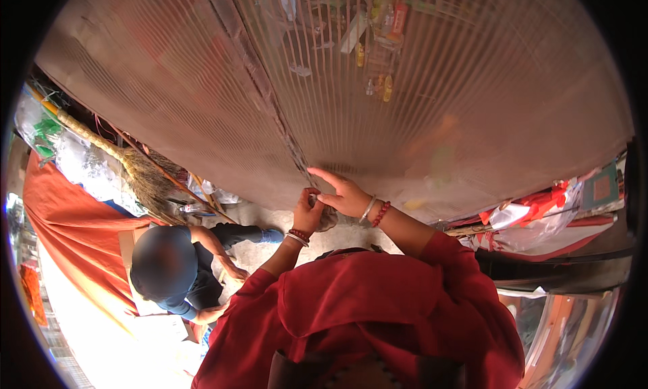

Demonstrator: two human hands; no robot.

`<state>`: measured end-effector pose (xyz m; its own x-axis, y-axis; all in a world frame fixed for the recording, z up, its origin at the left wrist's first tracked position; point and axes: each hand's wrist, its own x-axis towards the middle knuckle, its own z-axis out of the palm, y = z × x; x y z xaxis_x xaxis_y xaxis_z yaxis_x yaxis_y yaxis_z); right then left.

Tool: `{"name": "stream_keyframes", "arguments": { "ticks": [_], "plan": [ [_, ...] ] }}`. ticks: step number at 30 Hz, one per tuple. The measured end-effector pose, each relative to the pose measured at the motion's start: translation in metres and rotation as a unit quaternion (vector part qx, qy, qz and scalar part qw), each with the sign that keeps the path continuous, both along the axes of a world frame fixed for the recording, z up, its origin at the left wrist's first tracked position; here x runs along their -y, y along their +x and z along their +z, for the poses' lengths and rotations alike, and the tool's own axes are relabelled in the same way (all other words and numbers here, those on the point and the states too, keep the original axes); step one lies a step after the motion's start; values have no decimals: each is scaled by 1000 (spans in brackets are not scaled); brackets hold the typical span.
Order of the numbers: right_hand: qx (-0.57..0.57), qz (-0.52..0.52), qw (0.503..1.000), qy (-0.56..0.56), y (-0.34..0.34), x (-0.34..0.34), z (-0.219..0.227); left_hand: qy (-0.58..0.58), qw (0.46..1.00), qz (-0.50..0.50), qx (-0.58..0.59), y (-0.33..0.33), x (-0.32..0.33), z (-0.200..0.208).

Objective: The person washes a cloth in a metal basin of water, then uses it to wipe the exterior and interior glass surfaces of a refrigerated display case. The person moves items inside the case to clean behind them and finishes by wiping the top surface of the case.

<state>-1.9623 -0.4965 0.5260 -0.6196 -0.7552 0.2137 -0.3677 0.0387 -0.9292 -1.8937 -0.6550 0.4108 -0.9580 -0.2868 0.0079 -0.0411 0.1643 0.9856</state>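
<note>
In front of me stretches a large brownish ribbed sheet (378, 139), with a dark seam (260, 85) slanting down to my hands. My left hand (307, 215) is closed at the lower end of this seam. Its fingers curl round something small and dark that I cannot make out. My right hand (349, 198) is right beside it, index finger stretched out to the seam and thumb close to the left fingertips. Nothing shows held in the right hand. A brownish crumpled thing (329, 219) is partly hidden under the hands.
To the left a person in dark clothes (202, 274) sits low, near an orange cloth (81, 220). A straw broom (145, 176) and clear plastic bags (84, 159) lie beyond. Red-and-white plastic wrapping (533, 217) is at the right. Bottles (387, 88) show faintly through or on the sheet.
</note>
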Motion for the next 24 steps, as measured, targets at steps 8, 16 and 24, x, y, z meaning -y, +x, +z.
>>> {"name": "stream_keyframes", "arguments": {
  "ticks": [8, 16, 24],
  "plan": [
    [21, -46, 997, -65, -135, 0, -7, -134, 990, 5, -37, -106, 10, 62],
    [24, -222, 971, -89, -278, -68, 32, -150, 985, -9, -87, -252, 43, 88],
    [-282, -602, 717, -209, -354, -198, 101, -123, 946, 253, -158, -336, 199, 91]
  ]
}}
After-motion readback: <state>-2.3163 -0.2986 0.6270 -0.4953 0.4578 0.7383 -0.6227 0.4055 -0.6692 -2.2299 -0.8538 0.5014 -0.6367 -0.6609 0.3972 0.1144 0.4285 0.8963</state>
